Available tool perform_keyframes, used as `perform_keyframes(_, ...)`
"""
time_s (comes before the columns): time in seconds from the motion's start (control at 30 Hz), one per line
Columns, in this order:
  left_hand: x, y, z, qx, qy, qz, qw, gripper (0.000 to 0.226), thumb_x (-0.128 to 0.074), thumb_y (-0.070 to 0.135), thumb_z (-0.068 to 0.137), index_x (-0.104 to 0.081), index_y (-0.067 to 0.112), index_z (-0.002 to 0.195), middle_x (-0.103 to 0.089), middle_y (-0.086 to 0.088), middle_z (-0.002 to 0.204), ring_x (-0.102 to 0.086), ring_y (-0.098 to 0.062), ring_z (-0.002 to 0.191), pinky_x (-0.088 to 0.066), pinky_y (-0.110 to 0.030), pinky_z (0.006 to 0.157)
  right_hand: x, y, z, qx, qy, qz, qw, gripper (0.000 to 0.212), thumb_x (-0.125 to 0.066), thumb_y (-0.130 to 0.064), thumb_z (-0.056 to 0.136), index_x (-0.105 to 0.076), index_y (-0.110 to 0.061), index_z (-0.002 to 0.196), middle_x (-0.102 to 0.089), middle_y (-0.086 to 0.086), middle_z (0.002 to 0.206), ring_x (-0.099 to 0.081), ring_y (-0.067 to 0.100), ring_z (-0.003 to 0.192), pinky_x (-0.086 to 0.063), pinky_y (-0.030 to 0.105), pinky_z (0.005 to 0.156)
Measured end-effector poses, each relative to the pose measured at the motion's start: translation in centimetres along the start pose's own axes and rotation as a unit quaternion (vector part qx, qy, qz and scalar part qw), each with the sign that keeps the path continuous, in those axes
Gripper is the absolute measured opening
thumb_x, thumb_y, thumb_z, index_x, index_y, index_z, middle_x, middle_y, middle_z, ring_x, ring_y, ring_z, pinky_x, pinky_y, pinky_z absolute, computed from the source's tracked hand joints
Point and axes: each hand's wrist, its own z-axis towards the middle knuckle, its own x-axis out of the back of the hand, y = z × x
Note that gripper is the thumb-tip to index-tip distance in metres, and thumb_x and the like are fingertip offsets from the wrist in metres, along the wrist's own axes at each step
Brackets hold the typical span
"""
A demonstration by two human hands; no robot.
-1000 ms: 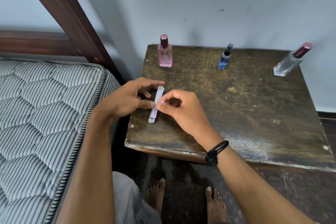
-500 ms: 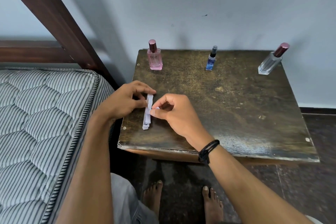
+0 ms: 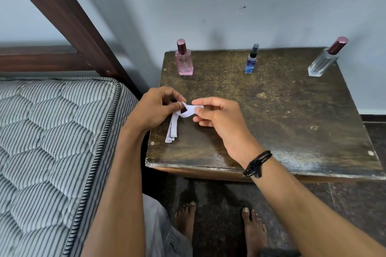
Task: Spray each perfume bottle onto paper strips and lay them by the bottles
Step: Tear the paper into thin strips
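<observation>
Curling between both hands (image 3: 183, 110), the white paper strips (image 3: 173, 129) bend.

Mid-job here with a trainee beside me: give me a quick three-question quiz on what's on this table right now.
1. Multiple choice: what do the left hand and right hand pinch between them? A) a bottle cap B) paper strips C) nothing
2. True or false: the pink bottle, blue bottle and clear bottle all stand along the far edge of the table, with no hand on them.
3. Fill in: the bottle nearest the mattress is the ___ one.
Key: 1 B; 2 true; 3 pink.
</observation>
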Motion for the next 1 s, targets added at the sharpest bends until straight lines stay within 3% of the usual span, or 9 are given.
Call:
perform_keyframes(0.1, 0.00, -0.09, 0.08, 0.009, -0.002, -0.005, 1.000, 0.006, -0.073, 0.012, 0.089, -0.074, 0.016, 0.093, -0.069, 0.020, 0.069, -0.065, -0.003, 0.071, -0.049, -0.022, 0.074, 0.10, -0.10, -0.03, -0.012, 0.019, 0.019, 1.000, 0.016, -0.069, 0.001, 0.095, -0.079, -0.011, 0.099, -0.072, 0.012, 0.090, -0.072, 0.014, 0.072, -0.058, 0.021, 0.068)
perform_keyframes(0.2, -0.08, -0.25, 0.18, 0.014, -0.005, -0.005, 1.000, 0.009, -0.075, 0.009, 0.087, -0.073, 0.016, 0.093, -0.069, 0.020, 0.068, -0.065, -0.004, 0.070, -0.052, -0.024, 0.075, 0.20, -0.03, -0.05, -0.010, 0.019, 0.018, 1.000, 0.012, -0.074, 0.001, 0.091, -0.079, -0.010, 0.095, -0.072, 0.006, 0.081, -0.071, 0.015, 0.072, -0.057, 0.021, 0.068)
perform_keyframes(0.4, -0.32, -0.28, 0.38, 0.016, 0.016, 0.009, 1.000, 0.014, -0.076, 0.005, 0.084, -0.074, 0.016, 0.092, -0.066, 0.021, 0.066, -0.060, -0.001, 0.064, -0.043, -0.007, 0.064, 0.14, -0.03, -0.12, 0.004, 0.002, -0.014, 1.000, 0.007, -0.081, -0.003, 0.086, -0.078, -0.009, 0.086, -0.071, 0.003, 0.076, -0.068, 0.013, 0.074, -0.059, 0.022, 0.071)
perform_keyframes(0.53, -0.28, -0.36, 0.45, 0.015, 0.020, 0.020, 0.999, 0.018, -0.077, 0.004, 0.081, -0.075, 0.019, 0.091, -0.069, 0.013, 0.077, -0.062, 0.001, 0.067, -0.044, -0.009, 0.067, 0.31, -0.07, -0.05, -0.002, 0.017, 0.019, 1.000, 0.006, -0.078, -0.005, 0.089, -0.077, -0.010, 0.086, -0.075, 0.003, 0.079, -0.071, 0.016, 0.075, -0.060, 0.024, 0.070)
perform_keyframes(0.7, -0.11, -0.24, 0.37, 0.022, 0.022, 0.025, 0.999, 0.016, -0.080, 0.006, 0.080, -0.076, 0.019, 0.088, -0.068, 0.016, 0.070, -0.061, 0.007, 0.064, -0.043, -0.004, 0.066, 0.49, -0.17, -0.09, -0.018, 0.046, 0.051, 0.997, 0.004, -0.077, -0.003, 0.090, -0.076, -0.003, 0.094, -0.077, 0.006, 0.083, -0.078, 0.022, 0.084, -0.062, 0.026, 0.073)
perform_keyframes(1.0, 0.17, -0.19, 0.23, 0.035, 0.024, 0.002, 0.999, 0.020, -0.083, 0.008, 0.078, -0.076, 0.024, 0.086, -0.075, 0.009, 0.082, -0.069, 0.001, 0.077, -0.051, -0.012, 0.077, 0.45, 0.12, 0.15, -0.010, 0.086, 0.050, 0.995, 0.006, -0.076, 0.002, 0.089, -0.075, -0.004, 0.092, -0.074, 0.011, 0.083, -0.069, 0.015, 0.068, -0.059, 0.023, 0.065)
